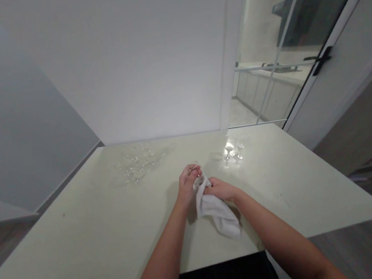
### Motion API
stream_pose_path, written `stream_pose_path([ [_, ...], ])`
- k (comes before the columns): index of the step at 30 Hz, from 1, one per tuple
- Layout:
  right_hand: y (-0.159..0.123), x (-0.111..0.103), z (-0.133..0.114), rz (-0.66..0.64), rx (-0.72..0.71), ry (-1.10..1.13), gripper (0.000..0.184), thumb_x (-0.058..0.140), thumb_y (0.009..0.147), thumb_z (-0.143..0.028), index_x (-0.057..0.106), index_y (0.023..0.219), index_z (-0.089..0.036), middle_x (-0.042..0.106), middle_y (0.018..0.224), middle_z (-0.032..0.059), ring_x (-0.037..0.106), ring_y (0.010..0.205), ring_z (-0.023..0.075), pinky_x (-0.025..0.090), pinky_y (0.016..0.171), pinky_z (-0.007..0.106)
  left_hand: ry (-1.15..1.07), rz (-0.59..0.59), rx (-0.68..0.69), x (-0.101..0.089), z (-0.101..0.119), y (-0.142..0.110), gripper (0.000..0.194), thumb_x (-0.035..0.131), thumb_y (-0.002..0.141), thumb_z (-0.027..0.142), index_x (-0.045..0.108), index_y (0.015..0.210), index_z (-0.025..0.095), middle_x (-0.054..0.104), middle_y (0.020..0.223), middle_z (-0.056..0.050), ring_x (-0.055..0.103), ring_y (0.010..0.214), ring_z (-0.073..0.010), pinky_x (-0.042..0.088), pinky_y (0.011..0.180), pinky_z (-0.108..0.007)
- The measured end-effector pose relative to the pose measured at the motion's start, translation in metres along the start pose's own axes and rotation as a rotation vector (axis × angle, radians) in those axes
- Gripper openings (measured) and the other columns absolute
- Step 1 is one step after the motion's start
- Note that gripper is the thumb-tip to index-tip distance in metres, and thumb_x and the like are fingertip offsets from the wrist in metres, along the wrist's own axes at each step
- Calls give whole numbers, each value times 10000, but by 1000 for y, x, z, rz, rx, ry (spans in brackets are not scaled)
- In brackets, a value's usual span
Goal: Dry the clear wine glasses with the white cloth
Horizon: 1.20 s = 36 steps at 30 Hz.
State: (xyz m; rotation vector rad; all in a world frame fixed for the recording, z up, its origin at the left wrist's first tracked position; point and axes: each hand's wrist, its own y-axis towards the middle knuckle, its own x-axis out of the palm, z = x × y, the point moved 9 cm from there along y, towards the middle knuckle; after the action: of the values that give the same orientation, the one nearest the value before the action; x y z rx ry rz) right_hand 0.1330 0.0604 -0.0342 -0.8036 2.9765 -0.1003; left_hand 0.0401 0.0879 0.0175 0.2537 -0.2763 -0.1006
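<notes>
My left hand (188, 179) is closed around a clear drinking glass (192, 163), its round rim or foot showing above the fingers; which one I cannot tell. In my right hand (223, 188) a white cloth (220, 214) is gripped, bunched at the lower end of the glass. The rest of the cloth hangs down toward the table's near edge. Both hands are close together over the middle of the table, and the fingers partly hide the glass.
Several clear glasses (136, 166) stand in a cluster at the back left of the pale table (92, 236). A few small stemmed glasses (237, 155) are grouped at the back right. Behind the table rises a white wall (148, 71), with a glass-paned door (320, 63) to the right.
</notes>
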Motion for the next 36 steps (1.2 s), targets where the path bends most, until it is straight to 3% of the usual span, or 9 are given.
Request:
stream_pose_path([
  [2, -4, 11, 6, -97, 81, 115, 290, 701, 697, -406, 638, 767, -132, 557, 622, -23, 464, 556, 102, 391, 562, 230, -9, -38, 10, 5, 1, -3, 473, 599, 757, 643, 654, 848, 182, 630, 792, -58, 603, 797, -200, 491, 705, -314],
  [3, -3, 10, 6, -78, 82, 137, 307, 717, 685, -416, 640, 766, -131, 567, 627, -20, 469, 558, 100, 392, 563, 228, -4, -26, 4, 5, -1, -3, 483, 569, 779, 648, 658, 882, 184, 630, 792, -57, 601, 781, -194, 489, 695, -313],
  [8, 9, -22, 4, 267, -63, 122, 284, 681, 732, -415, 646, 802, -142, 612, 676, -18, 496, 597, 106, 391, 590, 225, 147, 96, -24, -8, -14, 3, 447, 647, 777, 538, 599, 1060, 195, 637, 909, -33, 598, 815, -162, 464, 713, -270],
  [11, 11, -32, 6, 344, -89, 160, 297, 659, 755, -413, 665, 883, -145, 654, 743, 0, 550, 658, 132, 432, 657, 255, 204, 98, -23, -10, -19, 7, 425, 698, 751, 481, 577, 1031, 185, 632, 915, -38, 598, 828, -162, 456, 713, -263],
  [22, 10, -33, 11, 333, -43, 191, 306, 665, 748, -415, 685, 881, -140, 677, 763, 17, 581, 678, 152, 456, 676, 280, 239, 66, -16, -9, -21, 6, 429, 743, 712, 409, 530, 1012, 188, 623, 912, -36, 590, 776, -144, 453, 667, -248],
  [27, 9, -36, 4, 344, -74, 3, 287, 678, 739, -411, 694, 810, -134, 651, 718, -1, 537, 657, 131, 424, 636, 249, 245, 79, -33, -8, -19, 3, 492, 802, 631, 362, 531, 1001, 186, 636, 876, -23, 593, 737, -143, 444, 646, -242],
  [32, 4, -23, 8, 232, -11, 347, 372, 749, 671, -479, 669, 824, -150, 627, 669, 2, 523, 557, 111, 415, 549, 232, -38, -28, -130, 0, -25, 1, 364, 645, 760, 445, 623, 1007, 179, 672, 863, -38, 630, 796, -181, 475, 752, -299],
  [36, -2, -18, 1, 181, -13, 501, 418, 747, 675, -522, 646, 867, -165, 619, 653, 9, 540, 530, 125, 441, 538, 252, -82, -53, -101, -2, -22, 5, 381, 559, 802, 470, 678, 986, 159, 682, 912, -75, 630, 844, -202, 481, 803, -328],
])
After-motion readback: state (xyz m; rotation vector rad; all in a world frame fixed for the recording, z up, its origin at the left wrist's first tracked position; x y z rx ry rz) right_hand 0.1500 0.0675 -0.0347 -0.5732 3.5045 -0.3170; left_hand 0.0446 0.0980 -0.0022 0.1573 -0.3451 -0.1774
